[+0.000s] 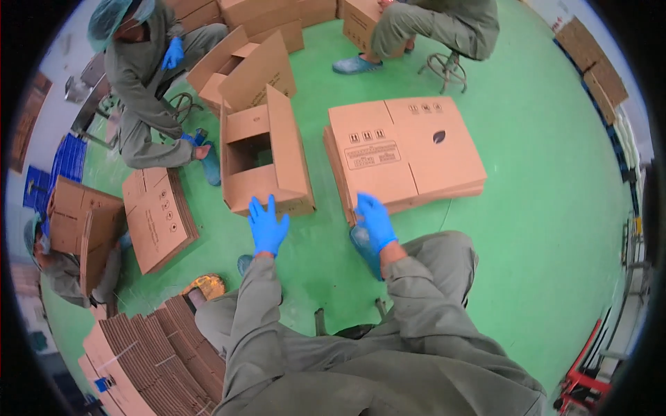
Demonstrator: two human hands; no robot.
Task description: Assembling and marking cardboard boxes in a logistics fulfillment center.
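while left hand point(268, 229) spreads fingers point(271, 206) near open box point(258, 186), right hand point(376, 223) curls near carton stack point(413, 149); contact unclear

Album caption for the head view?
Gloved in blue: left hand near an open brown cardboard box, right hand by stacked flattened brown cartons.

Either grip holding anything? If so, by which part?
Left grip: nothing, spread open near the open carton. Right grip: at the near-left corner of the carton stack; hold can't be told.
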